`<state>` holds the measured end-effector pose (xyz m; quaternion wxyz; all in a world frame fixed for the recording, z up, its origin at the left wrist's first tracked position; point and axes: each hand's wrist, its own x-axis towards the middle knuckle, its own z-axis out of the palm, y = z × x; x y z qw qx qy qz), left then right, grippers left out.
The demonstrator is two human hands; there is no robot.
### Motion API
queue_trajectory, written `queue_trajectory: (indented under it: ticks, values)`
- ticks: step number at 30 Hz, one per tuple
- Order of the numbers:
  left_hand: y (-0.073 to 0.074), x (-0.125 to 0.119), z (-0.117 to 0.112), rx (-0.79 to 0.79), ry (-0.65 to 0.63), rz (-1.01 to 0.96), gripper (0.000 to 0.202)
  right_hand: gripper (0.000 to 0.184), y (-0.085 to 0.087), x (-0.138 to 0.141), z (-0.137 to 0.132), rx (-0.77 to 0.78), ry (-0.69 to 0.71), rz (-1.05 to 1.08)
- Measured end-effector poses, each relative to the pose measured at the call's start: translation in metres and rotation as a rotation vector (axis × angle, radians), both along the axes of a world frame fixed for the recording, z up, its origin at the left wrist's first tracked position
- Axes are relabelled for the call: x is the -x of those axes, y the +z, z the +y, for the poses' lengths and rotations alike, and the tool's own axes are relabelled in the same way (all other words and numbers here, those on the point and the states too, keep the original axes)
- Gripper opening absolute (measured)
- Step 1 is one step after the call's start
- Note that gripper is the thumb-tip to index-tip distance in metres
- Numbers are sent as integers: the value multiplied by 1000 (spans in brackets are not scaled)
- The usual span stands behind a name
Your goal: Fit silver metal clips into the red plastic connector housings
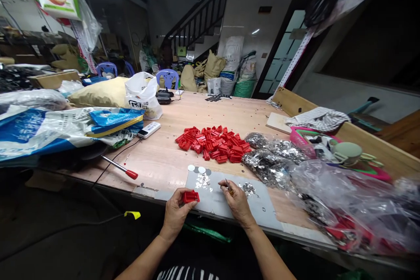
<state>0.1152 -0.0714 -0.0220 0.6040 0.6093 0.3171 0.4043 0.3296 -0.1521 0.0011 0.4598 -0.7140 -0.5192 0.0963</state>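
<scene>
Close to the table's front edge, my left hand (176, 212) is closed around a small red plastic housing (190, 197), its hollow side facing up. My right hand (239, 204) pinches a slim pointed tool (227, 183) with a metal tip and a yellowish handle; its exact kind is hard to make out. Both hands are over a grey mat (215, 201). Between them, farther back, lies a scatter of small shiny metal pieces (202, 180). A second cluster of darker metal parts (249, 189) lies right of my right hand. Beyond the mat is a heap of red plastic housings (215, 143).
Clear bags of metal parts (269, 166) and a large plastic bag (344, 197) crowd the right side. A pink basket (300, 140) stands behind them. At left, a lever with a red grip (131, 174) juts out near a white device (150, 130) and printed sacks (59, 127).
</scene>
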Motion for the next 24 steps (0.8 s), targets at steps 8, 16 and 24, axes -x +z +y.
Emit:
queue_trajectory:
  ticks: [8, 16, 24]
  values:
    - [3, 2, -1, -6, 0, 8, 33, 21, 1, 2, -2, 8, -26, 24]
    - [2, 2, -1, 14, -9, -13, 34, 21, 1, 2, -2, 4, -57, 48]
    - [4, 4, -2, -2, -2, 5, 32, 22, 1, 3, -4, -1, -59, 59]
